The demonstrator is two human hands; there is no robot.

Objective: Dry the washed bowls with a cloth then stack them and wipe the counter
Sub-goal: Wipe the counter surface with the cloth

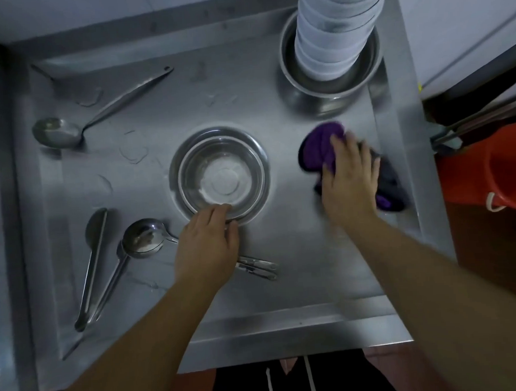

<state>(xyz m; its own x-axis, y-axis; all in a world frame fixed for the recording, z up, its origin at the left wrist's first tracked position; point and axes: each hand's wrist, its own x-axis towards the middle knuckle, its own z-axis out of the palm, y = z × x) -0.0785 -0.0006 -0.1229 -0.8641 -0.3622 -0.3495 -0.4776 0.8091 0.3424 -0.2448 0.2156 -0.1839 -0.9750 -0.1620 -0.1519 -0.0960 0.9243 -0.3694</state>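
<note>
Steel bowl (220,174) upright mid-table, mouth up; left hand (207,245) pinches its near rim. Right hand (350,179) flat, fingers straight, presses purple cloth (322,146) near table (313,281) right edge.

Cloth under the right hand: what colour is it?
Purple, with a darker grey-black part toward the counter's right edge. The cloth shows in the head view, the only one.

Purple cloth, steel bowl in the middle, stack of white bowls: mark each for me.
Purple cloth (319,145): head view, on the bare fold beyond the fingers.
Steel bowl (220,179): head view, inside bottom.
Stack of white bowls (330,44): head view, side of stack.
</note>
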